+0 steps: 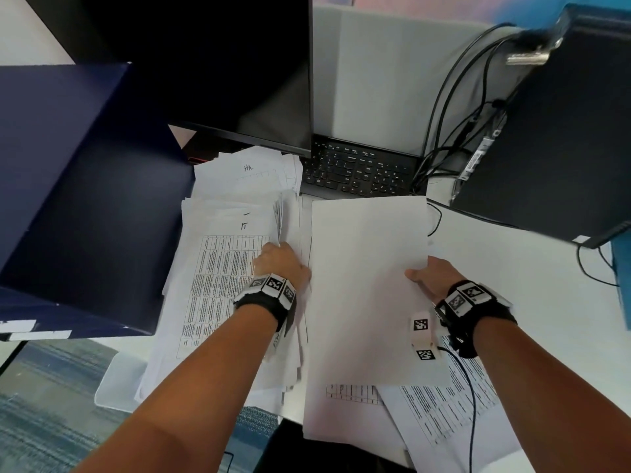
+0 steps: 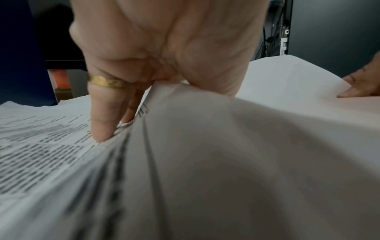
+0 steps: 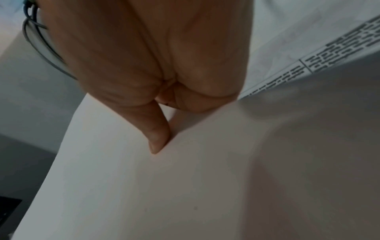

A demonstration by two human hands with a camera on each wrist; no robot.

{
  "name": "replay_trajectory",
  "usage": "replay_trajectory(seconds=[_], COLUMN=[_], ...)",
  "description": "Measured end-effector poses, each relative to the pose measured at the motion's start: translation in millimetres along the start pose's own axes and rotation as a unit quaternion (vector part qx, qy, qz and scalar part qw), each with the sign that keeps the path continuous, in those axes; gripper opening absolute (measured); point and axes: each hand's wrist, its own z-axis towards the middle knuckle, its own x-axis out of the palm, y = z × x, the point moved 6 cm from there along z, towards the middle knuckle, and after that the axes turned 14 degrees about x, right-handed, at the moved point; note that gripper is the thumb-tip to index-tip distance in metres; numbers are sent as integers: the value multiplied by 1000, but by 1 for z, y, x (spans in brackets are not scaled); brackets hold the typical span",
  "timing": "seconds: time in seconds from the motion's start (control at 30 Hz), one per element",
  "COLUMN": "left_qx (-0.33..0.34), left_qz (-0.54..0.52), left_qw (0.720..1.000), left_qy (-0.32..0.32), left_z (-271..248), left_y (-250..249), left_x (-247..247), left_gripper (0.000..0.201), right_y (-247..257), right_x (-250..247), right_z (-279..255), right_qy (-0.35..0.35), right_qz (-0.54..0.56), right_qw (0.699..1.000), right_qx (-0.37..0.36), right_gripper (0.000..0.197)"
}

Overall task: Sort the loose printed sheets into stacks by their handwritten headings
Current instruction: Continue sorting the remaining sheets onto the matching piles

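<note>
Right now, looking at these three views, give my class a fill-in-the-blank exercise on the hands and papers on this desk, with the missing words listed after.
1. The right hand holds a large sheet whose upper face is ____.
2. The left hand grips a bunch of sheets and wears a ____ ring.
3. Behind the held sheet lies a black ____, partly under the monitor.
4. The far pile bears the handwritten heading "____".

Missing words: blank; gold; keyboard; HA
</note>
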Motion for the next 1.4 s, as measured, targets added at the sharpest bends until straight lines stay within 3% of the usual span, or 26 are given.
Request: replay_trajectory(seconds=[0.1, 0.17, 0.23, 0.3, 0.43, 0.5, 0.53, 0.6, 0.67, 0.73, 0.77, 0.83, 0.87, 0.97, 1.07, 1.17, 1.23, 1.3, 1.4], left_qx=[17, 30, 31, 23, -14, -19, -17, -15, -20, -19, -13, 2, 4, 19, 35, 39, 42, 52, 92], left_qz=[22, -23, -118, -204, -314, -364, -378, -403, -429, -441, -445, -458, -461, -451, -429, -406, -387, -372, -341], left_qw=[999, 998, 990, 973, 934, 912, 905, 891, 878, 872, 870, 863, 862, 868, 884, 900, 911, 918, 931], left_qy=[-21, -40, -65, -105, -168, -188, -196, -207, -211, -213, -214, -213, -210, -205, -181, -155, -137, -124, -89], left_z=[-2, -6, -12, -19, -42, -50, -52, -53, -55, -58, -59, -61, -62, -62, -57, -48, -43, -39, -36], left_y=[-2, 6, 25, 52, 105, 126, 136, 155, 170, 180, 182, 181, 179, 164, 137, 115, 105, 94, 75], left_x=[-4, -15, -27, -37, -53, -60, -63, -66, -68, -74, -78, -84, -86, -88, -82, -64, -52, -43, -33], left_gripper=[50, 39, 31, 22, 32, 40, 46, 52, 50, 50, 51, 51, 51, 49, 33, 36, 33, 30, 26], right_y=[-14, -22, -10, -3, 26, 50, 62, 86, 109, 134, 140, 143, 145, 154, 163, 163, 157, 145, 119], right_x=[2, 3, 2, 4, 17, 31, 38, 56, 72, 93, 104, 125, 135, 165, 183, 184, 174, 154, 99], right_z=[35, 55, 28, 18, 15, 9, 7, -5, -28, -57, -55, -49, -48, -54, -67, -73, -68, -59, -46], right_qy=[17, 22, 42, 92, 129, 131, 113, 76, 18, -37, -34, 36, 55, 83, 100, 95, 96, 57, -88], right_qz=[47, 78, 127, 202, 222, 207, 185, 74, -35, -195, -202, -99, -23, 51, 51, 23, 22, -12, -90], right_qw=[999, 997, 991, 975, 967, 969, 975, 993, 997, 971, 969, 991, 996, 991, 984, 983, 984, 988, 985], right_qx=[-5, -19, -8, 6, -7, -28, -42, -59, -71, -136, -138, -86, -69, -93, -135, -154, -147, -146, -115], right_gripper=[80, 63, 33, 16, 19, 16, 24, 42, 39, 36, 34, 31, 34, 34, 27, 13, 20, 21, 26])
